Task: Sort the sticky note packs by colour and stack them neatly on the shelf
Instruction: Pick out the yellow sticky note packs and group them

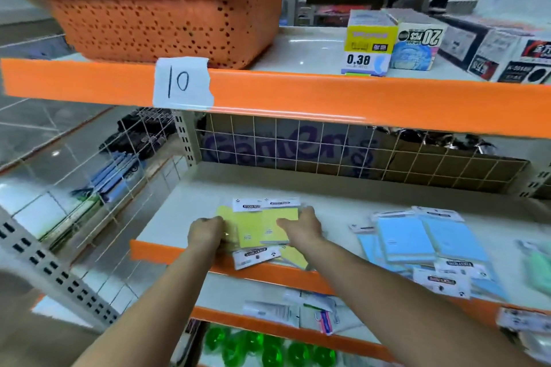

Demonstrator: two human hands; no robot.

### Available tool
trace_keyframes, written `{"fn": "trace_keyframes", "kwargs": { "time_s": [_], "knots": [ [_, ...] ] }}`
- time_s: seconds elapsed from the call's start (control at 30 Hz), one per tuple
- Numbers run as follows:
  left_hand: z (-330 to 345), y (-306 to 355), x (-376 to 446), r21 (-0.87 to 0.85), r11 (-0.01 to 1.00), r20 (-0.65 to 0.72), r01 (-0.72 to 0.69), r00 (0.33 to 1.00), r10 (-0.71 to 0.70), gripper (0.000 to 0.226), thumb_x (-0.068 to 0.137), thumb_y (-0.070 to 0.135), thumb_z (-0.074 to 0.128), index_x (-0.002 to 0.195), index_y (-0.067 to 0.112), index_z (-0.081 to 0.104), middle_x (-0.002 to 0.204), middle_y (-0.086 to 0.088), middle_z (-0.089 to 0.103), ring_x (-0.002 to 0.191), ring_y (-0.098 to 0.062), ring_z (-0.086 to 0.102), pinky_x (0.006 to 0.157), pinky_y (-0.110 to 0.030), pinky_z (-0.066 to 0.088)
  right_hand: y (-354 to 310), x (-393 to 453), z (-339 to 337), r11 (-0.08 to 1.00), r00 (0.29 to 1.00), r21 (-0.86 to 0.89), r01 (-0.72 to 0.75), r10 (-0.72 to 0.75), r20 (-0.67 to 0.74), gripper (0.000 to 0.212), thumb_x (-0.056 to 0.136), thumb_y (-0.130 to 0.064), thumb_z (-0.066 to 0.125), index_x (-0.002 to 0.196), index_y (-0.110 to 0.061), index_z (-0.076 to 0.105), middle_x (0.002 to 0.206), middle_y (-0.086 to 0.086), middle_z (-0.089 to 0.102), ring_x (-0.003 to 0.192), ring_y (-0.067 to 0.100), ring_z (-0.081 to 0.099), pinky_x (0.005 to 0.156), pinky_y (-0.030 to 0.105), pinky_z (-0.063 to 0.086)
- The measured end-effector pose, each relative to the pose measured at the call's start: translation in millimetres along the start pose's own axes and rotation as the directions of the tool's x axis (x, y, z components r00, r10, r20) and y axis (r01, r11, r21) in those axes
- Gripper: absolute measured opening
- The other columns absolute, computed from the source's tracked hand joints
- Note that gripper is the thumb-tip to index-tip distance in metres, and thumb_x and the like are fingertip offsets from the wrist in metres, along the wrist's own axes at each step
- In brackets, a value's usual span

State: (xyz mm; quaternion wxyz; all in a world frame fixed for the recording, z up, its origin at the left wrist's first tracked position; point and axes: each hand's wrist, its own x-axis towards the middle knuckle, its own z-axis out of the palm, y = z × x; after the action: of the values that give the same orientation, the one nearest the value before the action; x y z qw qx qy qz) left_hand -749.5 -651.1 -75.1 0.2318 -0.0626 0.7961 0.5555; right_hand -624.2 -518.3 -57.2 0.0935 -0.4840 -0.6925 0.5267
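Note:
A loose pile of yellow sticky note packs lies near the front edge of the middle shelf. My left hand grips the pile's left side, fingers curled over its edge. On top of the pile's right side rests my right hand, with the fingers curled round its far right edge. One yellow pack with a white header card juts over the shelf's orange front rail. To the right, a spread heap of blue sticky note packs covers the shelf. A green pack shows at the far right edge.
An orange perforated basket and several small boxes stand on the upper shelf, whose rail carries a paper label "10". A wire grid backs the middle shelf. Packaged goods and green items lie on shelves below.

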Motion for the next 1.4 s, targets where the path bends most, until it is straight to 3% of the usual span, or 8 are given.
{"fn": "trace_keyframes", "kwargs": {
  "time_s": [0.1,0.27,0.33,0.4,0.47,0.6,0.87,1.4],
  "knots": [
    [-3,3,-1,0.075,0.997,0.017,-0.022,1.000,0.021,0.019,0.062,0.024,0.052,0.070,0.007,0.054,0.069,-0.015,0.055,0.078,-0.038,0.062,0.077,-0.050,0.054,0,2,-2,0.997,0.999,-0.073,0.031,-0.034,-0.039,0.058,0.087,-0.027,0.065,0.134,-0.014,0.034,0.133,0.008,0.052,0.100,0.027,0.058,0.081,0.033,0.049],
    [-1,1,14,0.295,0.955,-0.018,-0.022,0.999,0.029,0.023,0.069,0.029,0.056,0.077,0.008,0.062,0.090,-0.019,0.066,0.090,-0.039,0.060,0.086,-0.043,0.053,4,1,-3,0.963,0.994,-0.267,0.046,-0.070,-0.080,0.053,0.087,-0.034,0.059,0.134,-0.019,0.040,0.135,0.002,0.051,0.119,0.026,0.051,0.089,0.035,0.045],
    [0,1,18,0.364,0.931,-0.030,-0.032,0.998,0.046,0.024,0.079,0.028,0.058,0.094,0.011,0.063,0.109,-0.019,0.064,0.102,-0.039,0.056,0.092,-0.040,0.048,4,1,-5,0.940,0.991,-0.338,0.043,-0.084,-0.108,0.052,0.085,-0.035,0.058,0.132,-0.021,0.043,0.133,0.001,0.051,0.123,0.025,0.045,0.093,0.036,0.044],
    [2,2,20,0.379,0.924,-0.031,-0.046,0.998,0.062,0.044,0.084,0.037,0.059,0.122,0.016,0.058,0.127,-0.015,0.056,0.118,-0.037,0.048,0.100,-0.041,0.042,5,0,-7,0.911,0.991,-0.412,0.019,-0.073,-0.116,0.051,0.085,-0.038,0.056,0.132,-0.024,0.043,0.132,0.001,0.048,0.125,0.025,0.039,0.094,0.037,0.040],
    [5,2,21,0.389,0.919,-0.020,-0.069,0.996,0.083,0.058,0.085,0.050,0.058,0.133,0.018,0.051,0.135,-0.013,0.050,0.126,-0.036,0.041,0.105,-0.044,0.036,6,0,-8,0.897,0.995,-0.442,-0.022,-0.021,-0.092,0.051,0.085,-0.040,0.053,0.133,-0.027,0.043,0.133,0.002,0.043,0.126,0.027,0.036,0.096,0.039,0.039],
    [10,2,21,0.415,0.906,-0.003,-0.088,0.995,0.099,0.067,0.084,0.060,0.056,0.136,0.017,0.048,0.139,-0.014,0.045,0.130,-0.036,0.037,0.107,-0.044,0.033,8,3,-3,0.924,0.998,-0.379,-0.055,0.051,-0.021,0.052,0.089,-0.039,0.050,0.138,-0.024,0.041,0.134,0.007,0.045,0.124,0.032,0.040,0.097,0.040,0.046],
    [4,0,27,0.404,0.910,0.021,-0.095,0.995,0.095,0.073,0.087,0.053,0.058,0.144,0.014,0.035,0.142,-0.017,0.042,0.131,-0.037,0.036,0.108,-0.044,0.033,6,5,14,0.920,1.000,-0.391,0.005,-0.014,-0.020,0.052,0.094,-0.044,0.048,0.140,-0.022,0.039,0.134,0.009,0.048,0.125,0.032,0.041,0.098,0.036,0.040],
    [-2,18,22,0.460,0.879,-0.055,-0.124,0.984,0.168,0.075,0.087,0.053,0.058,0.145,0.012,0.033,0.143,-0.019,0.037,0.133,-0.038,0.032,0.107,-0.046,0.028,1,6,17,0.912,0.995,-0.399,0.090,-0.095,0.009,0.054,0.094,-0.051,0.047,0.138,-0.021,0.042,0.139,0.004,0.048,0.130,0.026,0.040,0.102,0.040,0.039]
  ]
}}
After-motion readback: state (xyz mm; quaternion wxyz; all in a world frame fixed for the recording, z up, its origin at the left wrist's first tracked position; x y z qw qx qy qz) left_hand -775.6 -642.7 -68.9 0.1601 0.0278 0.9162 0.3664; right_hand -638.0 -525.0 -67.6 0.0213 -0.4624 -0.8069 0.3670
